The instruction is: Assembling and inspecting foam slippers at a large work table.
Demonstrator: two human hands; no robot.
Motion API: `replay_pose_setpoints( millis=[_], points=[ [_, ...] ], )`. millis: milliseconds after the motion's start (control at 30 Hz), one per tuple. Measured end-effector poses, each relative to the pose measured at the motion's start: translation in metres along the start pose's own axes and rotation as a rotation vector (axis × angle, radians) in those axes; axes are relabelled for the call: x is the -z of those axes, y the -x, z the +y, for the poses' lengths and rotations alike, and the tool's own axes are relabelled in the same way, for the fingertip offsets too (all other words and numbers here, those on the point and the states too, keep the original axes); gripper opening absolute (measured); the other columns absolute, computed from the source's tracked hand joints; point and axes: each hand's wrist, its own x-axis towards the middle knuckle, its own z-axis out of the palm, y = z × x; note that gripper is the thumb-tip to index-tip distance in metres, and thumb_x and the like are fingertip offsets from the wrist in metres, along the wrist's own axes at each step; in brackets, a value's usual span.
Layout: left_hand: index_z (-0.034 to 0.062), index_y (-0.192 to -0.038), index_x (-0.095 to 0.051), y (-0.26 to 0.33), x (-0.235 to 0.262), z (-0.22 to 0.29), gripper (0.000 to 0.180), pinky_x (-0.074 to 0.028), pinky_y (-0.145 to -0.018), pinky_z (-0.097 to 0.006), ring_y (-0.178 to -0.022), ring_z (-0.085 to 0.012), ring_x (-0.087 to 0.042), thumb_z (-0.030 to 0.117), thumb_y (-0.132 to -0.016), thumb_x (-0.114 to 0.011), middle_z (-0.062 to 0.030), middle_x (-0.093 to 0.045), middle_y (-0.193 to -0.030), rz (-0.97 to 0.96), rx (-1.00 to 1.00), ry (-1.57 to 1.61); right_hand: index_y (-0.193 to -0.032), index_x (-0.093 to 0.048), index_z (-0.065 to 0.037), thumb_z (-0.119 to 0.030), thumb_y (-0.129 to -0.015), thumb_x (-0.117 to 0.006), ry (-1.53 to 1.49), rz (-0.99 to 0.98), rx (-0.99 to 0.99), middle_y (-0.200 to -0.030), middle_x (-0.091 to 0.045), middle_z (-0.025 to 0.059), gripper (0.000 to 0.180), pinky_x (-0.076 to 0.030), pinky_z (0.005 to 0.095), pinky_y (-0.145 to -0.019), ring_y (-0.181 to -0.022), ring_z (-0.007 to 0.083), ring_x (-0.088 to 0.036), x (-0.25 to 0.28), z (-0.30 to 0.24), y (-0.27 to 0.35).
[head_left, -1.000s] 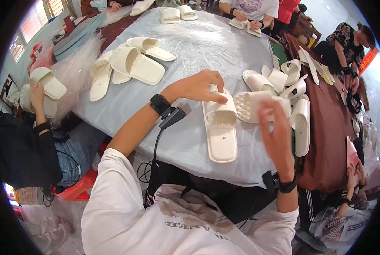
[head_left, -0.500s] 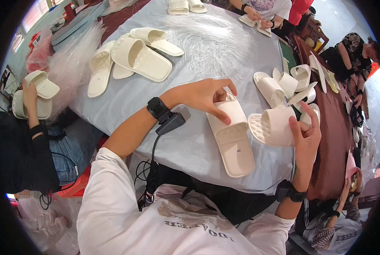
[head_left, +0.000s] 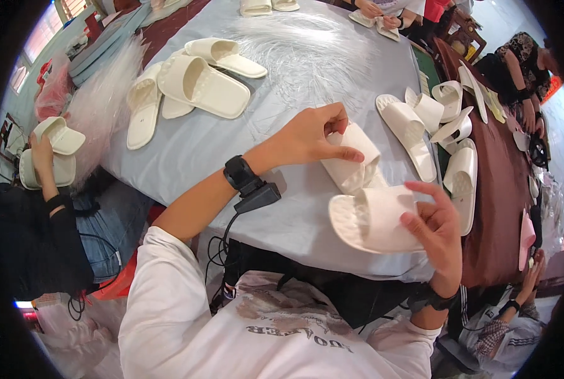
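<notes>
Two cream slide slippers are in my hands above the near part of the table. My left hand (head_left: 325,136) is closed on the first slipper (head_left: 356,155), its thumb lying over the strap and its fingers at the far edge. My right hand (head_left: 437,230) pinches the second slipper (head_left: 386,218) at the right side, thumb on top and index finger stretched out. This second slipper lies nearer to me and covers the sole of the first one. The fingers under it are hidden.
Several cream slippers (head_left: 206,88) lie at the far left, and more (head_left: 408,129) at the right. Clear plastic bags (head_left: 307,54) spread over the table's grey-blue cover (head_left: 276,215). Co-workers sit around, one at the left with a hand (head_left: 42,158) on slippers.
My right hand has brought its slipper left and nearer to me, over the front of the other slipper. My left hand has shifted slightly and keeps its grip.
</notes>
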Motion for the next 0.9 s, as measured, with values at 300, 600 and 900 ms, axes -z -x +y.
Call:
replay_pose_setpoints(
  millis=[300,600,900],
  points=[
    [0.0054,-0.095,-0.058,-0.001,-0.021,-0.020,0.043,-0.044,-0.069,-0.025,-0.077,-0.0085,-0.048,0.040,-0.090,-0.082,0.0013,-0.055,-0.083,0.149,0.194,0.089,-0.129,-0.059,0.001,-0.004,-0.094,-0.074,-0.047,-0.027,0.148,-0.075,-0.062,0.0025,0.039,-0.048,0.0221,-0.064,-0.067,0.0065,-0.060,-0.032,0.021,0.002],
    [-0.0021,-0.127,-0.053,0.009,-0.004,0.027,0.061,-0.050,-0.097,-0.037,-0.108,-0.0272,-0.067,0.046,-0.096,-0.073,-0.0177,-0.070,-0.111,-0.248,0.030,-0.167,-0.137,-0.054,-0.004,-0.004,-0.097,-0.067,0.244,-0.142,0.397,-0.089,-0.068,0.0137,0.042,-0.055,0.0364,-0.079,-0.082,0.0287,-0.070,-0.061,0.045,-0.011],
    [-0.0019,-0.131,-0.050,0.009,-0.004,0.035,0.077,-0.053,-0.094,-0.038,-0.106,-0.0292,-0.068,0.045,-0.082,-0.086,-0.0182,-0.068,-0.114,-0.213,0.126,-0.175,-0.120,-0.065,-0.001,-0.008,-0.098,-0.067,0.448,0.104,0.431,-0.092,-0.073,0.0159,0.023,-0.055,0.0353,-0.074,-0.082,0.0284,-0.072,-0.005,0.040,-0.002]
  ],
)
